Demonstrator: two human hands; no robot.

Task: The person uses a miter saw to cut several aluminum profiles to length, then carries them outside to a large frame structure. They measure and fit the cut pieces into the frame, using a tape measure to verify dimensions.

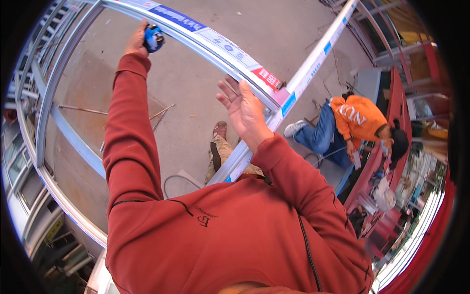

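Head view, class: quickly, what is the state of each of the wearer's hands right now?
Left hand: closed on a blue tape measure.
Right hand: open, nothing in it, by the frame bar.

A rounded blue-and-black tape measure [153, 38] sits close against a silver metal frame [198, 43] partly covered in printed white-blue-red film [225, 42].

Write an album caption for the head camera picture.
Left hand holding a blue tape measure, right hand open beside a metal frame, with a person in orange nearby.
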